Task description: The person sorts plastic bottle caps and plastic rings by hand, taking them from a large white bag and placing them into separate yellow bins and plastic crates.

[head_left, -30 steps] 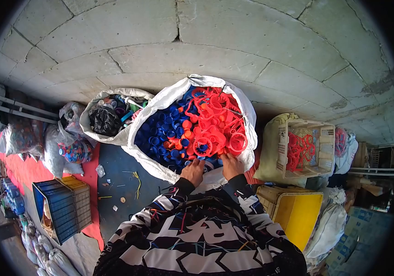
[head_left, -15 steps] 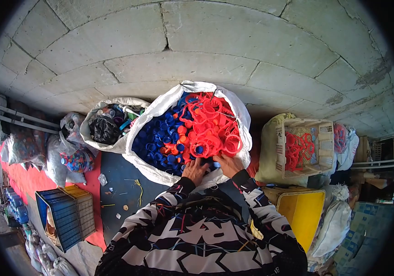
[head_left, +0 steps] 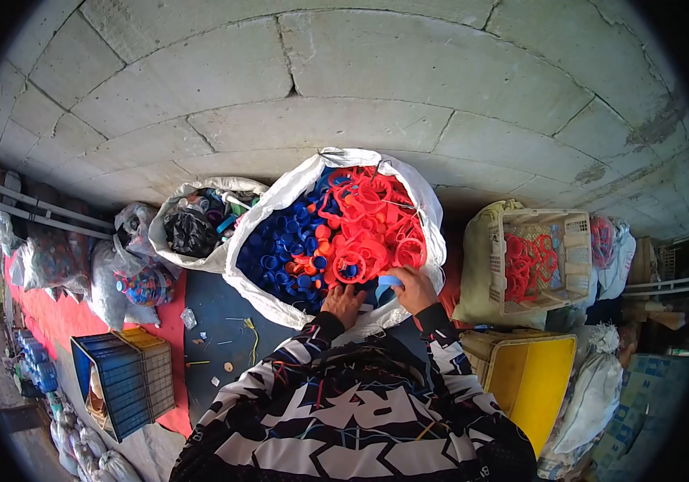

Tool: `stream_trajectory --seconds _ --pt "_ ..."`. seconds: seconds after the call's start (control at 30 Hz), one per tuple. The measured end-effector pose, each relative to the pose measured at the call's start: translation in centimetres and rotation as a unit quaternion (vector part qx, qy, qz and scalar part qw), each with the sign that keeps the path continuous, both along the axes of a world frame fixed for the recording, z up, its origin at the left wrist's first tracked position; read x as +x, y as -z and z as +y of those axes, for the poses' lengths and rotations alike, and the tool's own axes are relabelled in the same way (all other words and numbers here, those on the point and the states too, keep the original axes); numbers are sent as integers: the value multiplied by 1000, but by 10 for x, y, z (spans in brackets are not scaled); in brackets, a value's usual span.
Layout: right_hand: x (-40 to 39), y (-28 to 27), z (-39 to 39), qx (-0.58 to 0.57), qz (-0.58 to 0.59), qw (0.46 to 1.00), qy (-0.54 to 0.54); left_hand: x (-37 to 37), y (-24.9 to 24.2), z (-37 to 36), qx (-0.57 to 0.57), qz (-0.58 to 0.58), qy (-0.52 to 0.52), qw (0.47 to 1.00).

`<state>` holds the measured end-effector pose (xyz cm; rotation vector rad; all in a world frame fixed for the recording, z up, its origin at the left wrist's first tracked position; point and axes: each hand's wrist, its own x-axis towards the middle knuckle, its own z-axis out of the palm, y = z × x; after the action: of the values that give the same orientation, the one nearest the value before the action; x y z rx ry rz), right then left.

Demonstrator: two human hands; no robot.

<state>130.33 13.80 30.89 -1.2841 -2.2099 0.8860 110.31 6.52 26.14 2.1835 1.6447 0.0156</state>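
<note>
A big white sack (head_left: 257, 299) stands open in front of me, full of blue bottle caps (head_left: 278, 245), some orange caps (head_left: 304, 263) and a heap of red plastic rings (head_left: 368, 233). My left hand (head_left: 344, 305) lies on the caps at the sack's near side, fingers spread and holding nothing visible. To its right, my right hand (head_left: 414, 291) is closed on a light blue plastic piece (head_left: 388, 281), just over the near rim. The red rings lie right beyond its fingers.
A smaller sack (head_left: 161, 234) of mixed plastic leans at the left. On the right, a cream crate (head_left: 541, 215) holds red rings. Below it stands a yellow container (head_left: 533, 386); a blue crate (head_left: 131, 394) is at lower left. A block wall (head_left: 376, 72) rises behind.
My right hand has lifted and shifted right, now with the light blue piece in its fingers. My left hand stays near the rim, its fingers more visible on the caps.
</note>
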Motion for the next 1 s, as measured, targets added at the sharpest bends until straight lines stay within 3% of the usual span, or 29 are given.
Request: stream_trajectory --seconds 0.1,0.23,0.27,0.3,0.33,0.43,0.47,0.7,1.0 --pt "-2 -6 4 28 48 997 46 -12 -12 3 -13 -76 -42 996" --pt "-6 1 2 -1 109 986 127 -30 -31 18 -68 -227 -119 964" --pt "-6 3 1 -54 134 977 154 -35 -35 20 -104 -271 -150 945" --pt "-8 5 0 -107 160 965 179 -39 -42 22 -137 -313 -182 922" --pt "-10 6 -2 -160 185 948 203 -42 -31 19 -95 -413 -203 883" --pt "-17 4 -5 -278 274 890 236 -47 -41 18 -279 -595 -304 690" --pt "-18 8 -7 -303 298 876 229 -47 -36 16 -291 -641 -313 638" --pt "-32 8 -21 -394 368 814 217 -50 -47 13 -307 -772 -298 471" --pt "-32 -6 -51 -406 443 750 277 -43 -51 16 -402 -812 -253 340"
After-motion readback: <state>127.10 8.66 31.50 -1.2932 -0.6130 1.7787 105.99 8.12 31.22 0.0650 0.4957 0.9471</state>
